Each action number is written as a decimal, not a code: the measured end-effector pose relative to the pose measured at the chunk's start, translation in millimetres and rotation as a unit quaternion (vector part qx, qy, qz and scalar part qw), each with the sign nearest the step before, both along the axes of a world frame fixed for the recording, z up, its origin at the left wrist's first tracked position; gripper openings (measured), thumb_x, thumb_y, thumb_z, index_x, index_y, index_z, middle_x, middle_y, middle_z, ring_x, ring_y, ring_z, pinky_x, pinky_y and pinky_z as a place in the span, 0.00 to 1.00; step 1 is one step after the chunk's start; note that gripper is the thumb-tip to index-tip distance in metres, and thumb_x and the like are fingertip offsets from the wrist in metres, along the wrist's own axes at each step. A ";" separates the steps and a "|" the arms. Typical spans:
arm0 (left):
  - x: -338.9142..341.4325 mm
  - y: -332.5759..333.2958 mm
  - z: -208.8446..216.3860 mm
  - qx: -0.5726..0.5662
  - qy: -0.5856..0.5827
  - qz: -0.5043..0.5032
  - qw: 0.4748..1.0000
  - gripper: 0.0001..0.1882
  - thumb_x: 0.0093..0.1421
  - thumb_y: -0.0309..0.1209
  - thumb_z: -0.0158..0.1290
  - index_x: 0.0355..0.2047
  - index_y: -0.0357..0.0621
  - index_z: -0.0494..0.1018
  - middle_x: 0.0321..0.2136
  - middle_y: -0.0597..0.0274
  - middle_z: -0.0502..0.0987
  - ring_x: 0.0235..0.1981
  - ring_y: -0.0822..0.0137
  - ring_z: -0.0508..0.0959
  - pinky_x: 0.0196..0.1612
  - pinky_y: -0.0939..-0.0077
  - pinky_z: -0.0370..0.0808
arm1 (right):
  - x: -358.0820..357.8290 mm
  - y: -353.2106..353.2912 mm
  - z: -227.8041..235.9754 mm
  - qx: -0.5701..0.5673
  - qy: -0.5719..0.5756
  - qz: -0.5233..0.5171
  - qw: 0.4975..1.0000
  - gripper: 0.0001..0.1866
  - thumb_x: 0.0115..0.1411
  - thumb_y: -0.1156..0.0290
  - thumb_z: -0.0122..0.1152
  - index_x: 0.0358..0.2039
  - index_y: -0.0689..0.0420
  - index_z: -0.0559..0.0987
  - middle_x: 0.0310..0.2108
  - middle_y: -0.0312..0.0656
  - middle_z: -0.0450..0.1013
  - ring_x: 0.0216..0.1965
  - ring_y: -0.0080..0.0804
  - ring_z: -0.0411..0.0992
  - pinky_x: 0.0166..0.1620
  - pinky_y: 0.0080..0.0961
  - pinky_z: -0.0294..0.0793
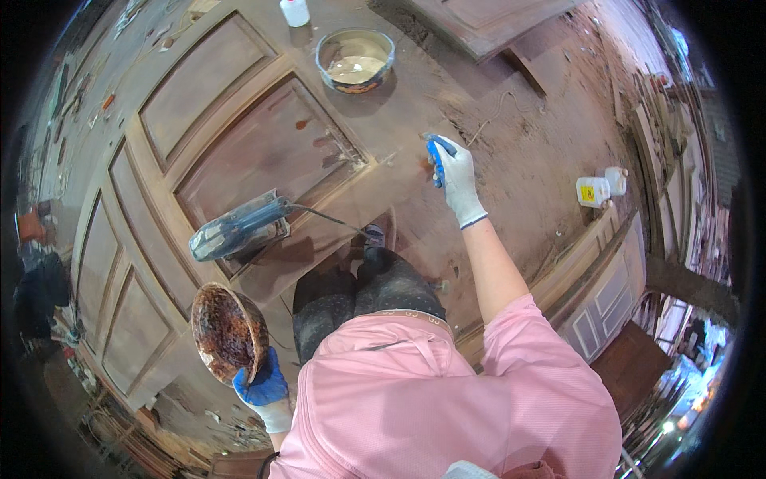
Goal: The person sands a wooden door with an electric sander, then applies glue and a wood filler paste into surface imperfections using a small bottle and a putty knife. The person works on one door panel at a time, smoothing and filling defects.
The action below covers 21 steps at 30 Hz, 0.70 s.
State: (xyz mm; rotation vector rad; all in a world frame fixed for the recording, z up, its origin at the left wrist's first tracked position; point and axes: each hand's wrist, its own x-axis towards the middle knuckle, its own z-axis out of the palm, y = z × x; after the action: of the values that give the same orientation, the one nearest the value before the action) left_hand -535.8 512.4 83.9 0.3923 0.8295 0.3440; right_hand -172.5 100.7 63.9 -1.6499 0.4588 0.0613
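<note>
My left hand [264, 386], in a white glove with a blue palm, grips the rim of a round bowl [254, 323]. The bowl is tilted, and dark brown residue coats its inside. My right hand [456, 176], gloved alike, reaches forward over the dusty floor with its fingers closed. A small greyish bit shows at its fingertips, too little to name. Left of that hand lies a large brown panelled wooden door [267, 152]. A blue-grey corded power tool [239, 228] rests on the door, between my two hands.
Ahead stands a round tub [355, 82] with pale contents, beside a white bottle [295, 12]. Two white jugs [593, 191] are on the right. Another door [495, 24] lies at the top. Wood boards [670, 160] line the right side. The tool's cable [331, 217] runs toward my feet.
</note>
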 end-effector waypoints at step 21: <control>110.4 143.7 -101.0 0.028 -0.010 0.060 0.998 0.23 0.53 0.30 0.55 0.52 0.40 0.75 0.52 0.52 0.79 0.54 0.49 0.79 0.59 0.45 0.78 | 101.3 224.0 42.9 -0.044 0.013 0.244 0.969 0.15 0.70 0.63 0.60 0.53 0.54 0.84 0.27 0.27 0.74 0.19 0.11 0.63 0.20 0.13 0.60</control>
State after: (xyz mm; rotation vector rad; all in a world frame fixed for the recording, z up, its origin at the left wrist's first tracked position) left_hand -425.4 656.1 -17.1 0.3905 0.8273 0.4835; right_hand -71.2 324.8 106.8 -1.8190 0.0647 0.4341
